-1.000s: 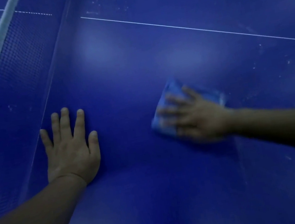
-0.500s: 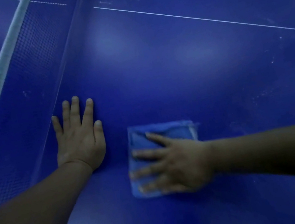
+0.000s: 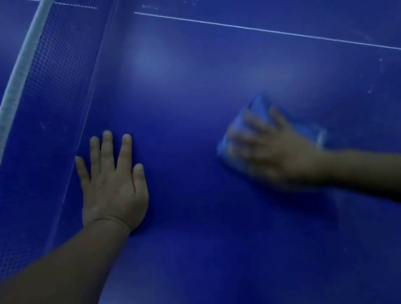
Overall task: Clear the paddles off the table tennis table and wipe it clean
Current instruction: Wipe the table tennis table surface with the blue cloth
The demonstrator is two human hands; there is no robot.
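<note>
The blue table tennis table (image 3: 183, 88) fills the view. My left hand (image 3: 113, 185) lies flat on it, palm down, fingers spread, close to the foot of the net. My right hand (image 3: 273, 150) presses a folded blue cloth (image 3: 256, 110) onto the surface to the right; hand and cloth are blurred by motion. The cloth's corners show beyond my fingers and behind my wrist. No paddles are in view.
The net (image 3: 49, 79) with its white top band (image 3: 12, 95) runs diagonally along the left. A thin white centre line (image 3: 280, 32) crosses the table at upper right. Pale specks and smears dot the surface at far right (image 3: 380, 74).
My right hand has slid the cloth from just beside my left hand out to the right and away from me. The left hand has stayed planted.
</note>
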